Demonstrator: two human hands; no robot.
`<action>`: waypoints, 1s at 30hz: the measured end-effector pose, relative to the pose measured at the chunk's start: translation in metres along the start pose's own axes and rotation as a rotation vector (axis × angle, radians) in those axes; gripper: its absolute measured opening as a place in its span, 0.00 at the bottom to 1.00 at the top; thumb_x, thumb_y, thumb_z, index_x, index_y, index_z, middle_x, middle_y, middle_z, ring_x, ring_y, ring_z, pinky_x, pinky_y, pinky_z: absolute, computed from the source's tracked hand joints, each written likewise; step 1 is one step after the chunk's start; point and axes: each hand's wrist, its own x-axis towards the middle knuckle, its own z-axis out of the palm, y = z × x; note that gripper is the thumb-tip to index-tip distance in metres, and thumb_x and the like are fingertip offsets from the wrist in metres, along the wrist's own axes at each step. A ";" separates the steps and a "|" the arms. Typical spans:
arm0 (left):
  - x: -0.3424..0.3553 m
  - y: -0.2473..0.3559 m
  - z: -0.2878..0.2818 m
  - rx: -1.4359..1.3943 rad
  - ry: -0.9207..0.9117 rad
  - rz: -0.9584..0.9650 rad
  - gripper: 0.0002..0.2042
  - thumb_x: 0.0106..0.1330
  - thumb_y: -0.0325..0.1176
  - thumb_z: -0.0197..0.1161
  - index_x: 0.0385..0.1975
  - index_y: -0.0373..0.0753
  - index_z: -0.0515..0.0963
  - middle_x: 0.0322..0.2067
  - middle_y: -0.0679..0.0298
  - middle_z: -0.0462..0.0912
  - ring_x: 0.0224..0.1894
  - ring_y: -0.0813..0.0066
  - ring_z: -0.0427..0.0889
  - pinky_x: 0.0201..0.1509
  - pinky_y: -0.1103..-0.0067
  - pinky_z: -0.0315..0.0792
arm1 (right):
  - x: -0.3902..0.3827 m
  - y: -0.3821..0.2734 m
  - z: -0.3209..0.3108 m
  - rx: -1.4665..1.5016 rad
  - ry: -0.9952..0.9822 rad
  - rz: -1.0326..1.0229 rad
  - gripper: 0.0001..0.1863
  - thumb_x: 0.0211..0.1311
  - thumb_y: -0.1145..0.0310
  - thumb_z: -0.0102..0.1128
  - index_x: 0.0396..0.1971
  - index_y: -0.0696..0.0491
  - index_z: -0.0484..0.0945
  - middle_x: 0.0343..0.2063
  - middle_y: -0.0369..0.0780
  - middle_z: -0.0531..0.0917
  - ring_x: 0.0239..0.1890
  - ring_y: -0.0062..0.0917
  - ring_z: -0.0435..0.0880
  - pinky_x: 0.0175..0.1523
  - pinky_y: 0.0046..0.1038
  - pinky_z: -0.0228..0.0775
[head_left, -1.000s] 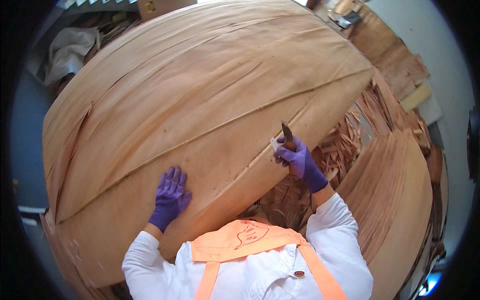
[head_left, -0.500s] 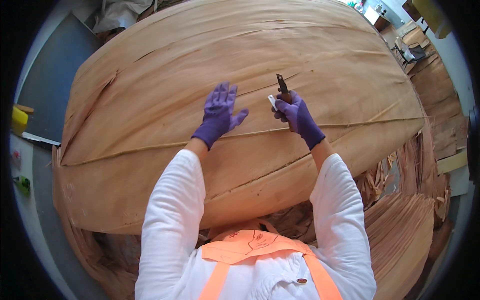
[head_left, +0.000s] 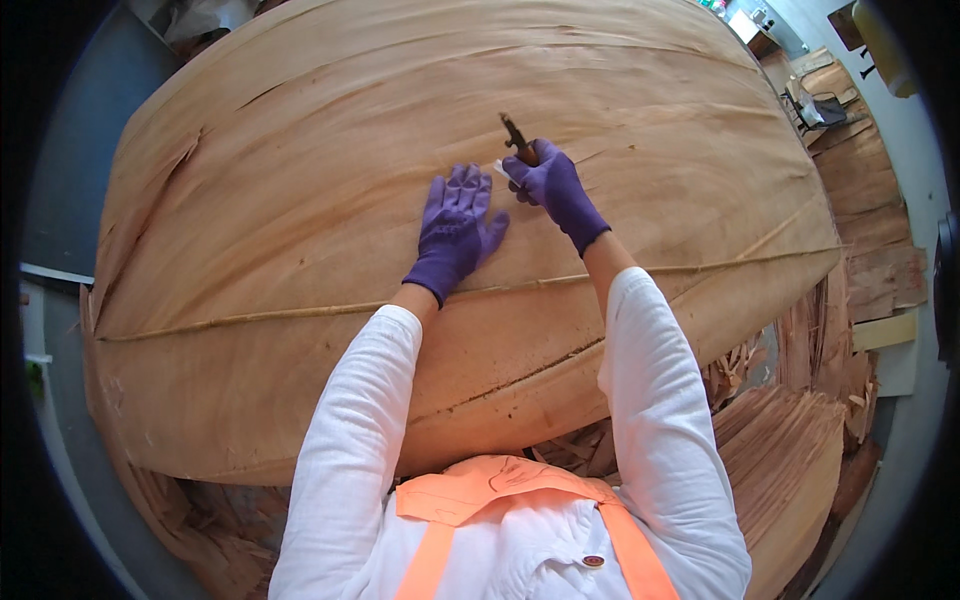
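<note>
A broad sheet of wood veneer, light brown and rippled, spreads before me on top of a stack. My left hand, in a purple glove, lies on it palm down, fingers stretched out and thumb apart. To its right, my right hand, gloved alike, grips a dark utility knife whose tip points away and slightly left. A small white flat piece sticks out of the same fist; its kind cannot be made out. Across the sheet, near my wrists, runs a raised seam.
Torn veneer scraps lie heaped at the near right, below the sheet's edge. More veneer pieces cover the floor along the right. A dark grey panel stands at the left. One split flap rises at the sheet's left.
My right hand has moved left and farther away with the knife, which now tilts more to the left. My left hand has shifted slightly right, so the hands are closer together.
</note>
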 end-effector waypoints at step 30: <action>0.039 0.030 -0.025 0.120 -0.412 0.116 0.20 0.68 0.40 0.46 0.61 0.62 0.65 0.67 0.63 0.58 0.68 0.52 0.54 0.64 0.42 0.49 | -0.341 0.155 -0.285 0.090 0.473 0.241 0.12 0.60 0.64 0.61 0.36 0.56 0.75 0.19 0.32 0.75 0.19 0.15 0.73 0.23 0.19 0.65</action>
